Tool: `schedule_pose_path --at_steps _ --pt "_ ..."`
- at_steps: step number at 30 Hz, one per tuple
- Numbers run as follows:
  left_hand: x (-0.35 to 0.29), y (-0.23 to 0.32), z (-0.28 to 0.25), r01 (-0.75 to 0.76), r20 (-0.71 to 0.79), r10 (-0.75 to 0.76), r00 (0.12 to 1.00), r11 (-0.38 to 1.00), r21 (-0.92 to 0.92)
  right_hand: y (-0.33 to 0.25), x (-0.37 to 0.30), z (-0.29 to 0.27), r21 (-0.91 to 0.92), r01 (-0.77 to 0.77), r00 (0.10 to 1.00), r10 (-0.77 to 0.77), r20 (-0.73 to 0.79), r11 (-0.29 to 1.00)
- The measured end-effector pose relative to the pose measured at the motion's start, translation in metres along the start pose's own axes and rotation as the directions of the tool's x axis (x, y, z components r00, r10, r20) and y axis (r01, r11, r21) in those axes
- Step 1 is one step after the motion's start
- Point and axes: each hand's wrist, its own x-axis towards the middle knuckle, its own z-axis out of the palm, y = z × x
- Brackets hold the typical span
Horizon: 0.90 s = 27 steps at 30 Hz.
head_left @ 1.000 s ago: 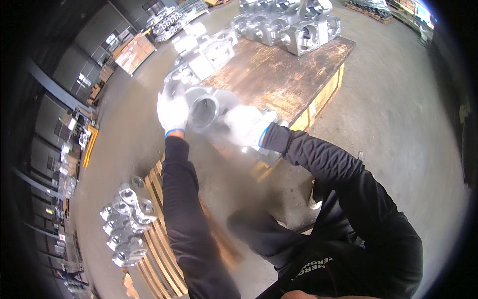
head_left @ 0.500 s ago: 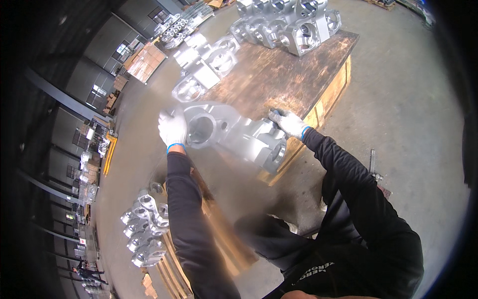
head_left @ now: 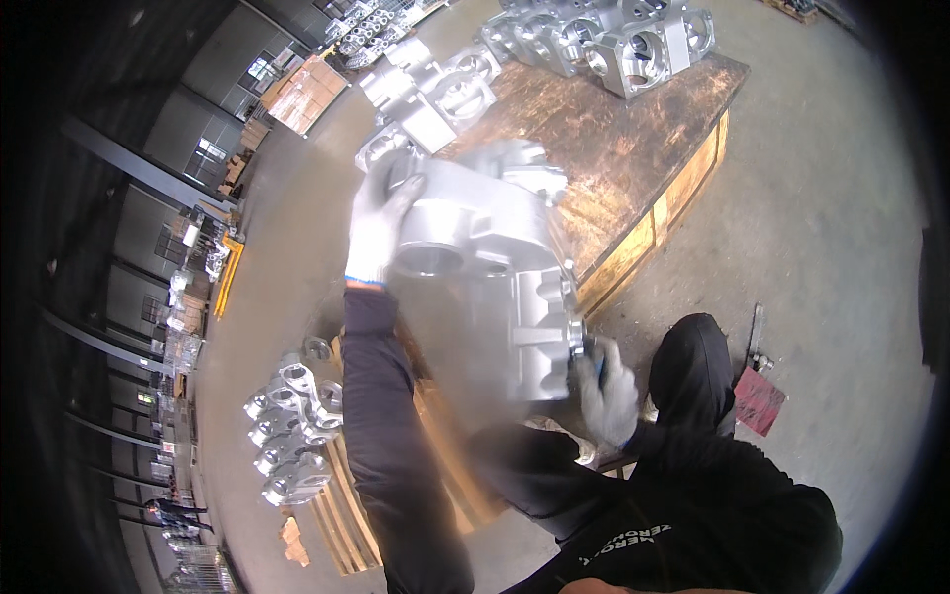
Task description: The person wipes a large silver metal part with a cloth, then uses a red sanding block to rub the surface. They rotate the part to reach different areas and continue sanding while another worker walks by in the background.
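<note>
A large silver metal casting (head_left: 480,218), smeared by motion, stands tilted up in front of me, with round bores and a ribbed end. My left hand (head_left: 381,208), in a white glove, grips its upper left corner, with the thumb over the face. Beside the ribbed lower right end is my gloved right hand (head_left: 609,394), its fingers curled. A bit of blue shows at those fingers, and a small round metal piece sits between them and the casting. Whether that piece belongs to the casting or to something in the hand cannot be made out.
Beyond the casting stands a wooden crate top (head_left: 614,139) bearing several silver castings (head_left: 643,59). More castings (head_left: 292,421) lie on a wooden pallet (head_left: 346,505) at lower left. A red plate (head_left: 760,401) lies on the floor at right. Stacked cartons (head_left: 305,94) stand farther back.
The casting has turned from lying flatter to standing up on edge. My right hand has moved from its far side down to its near right end. My left hand keeps its hold.
</note>
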Motion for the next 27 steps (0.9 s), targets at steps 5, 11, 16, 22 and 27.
schedule_pose_path --at_steps 5,11,16,22,27 --pt "0.028 0.005 0.018 0.002 -0.129 0.031 0.991 0.968 0.25 -0.002 -0.019 0.028 -0.009 0.234 0.972 -0.233 0.039 0.972" --pt "-0.021 -0.007 0.036 -0.011 -0.422 0.24 0.875 0.879 0.478 0.032 0.026 0.0 -0.216 0.553 0.819 -0.476 0.321 0.805" --pt "-0.11 -0.037 0.043 0.413 -0.219 -0.352 0.91 0.726 0.549 0.059 0.063 -0.021 -0.423 0.755 0.656 -0.579 0.484 0.502" --pt "-0.135 -0.044 0.049 0.504 -0.177 -0.498 0.849 0.661 0.556 0.048 0.095 -0.006 -0.668 0.713 0.631 -0.61 0.48 0.212" --pt "-0.136 -0.039 0.051 0.504 -0.187 -0.49 0.851 0.667 0.548 0.039 0.08 -0.011 -0.522 0.713 0.691 -0.598 0.406 0.469"
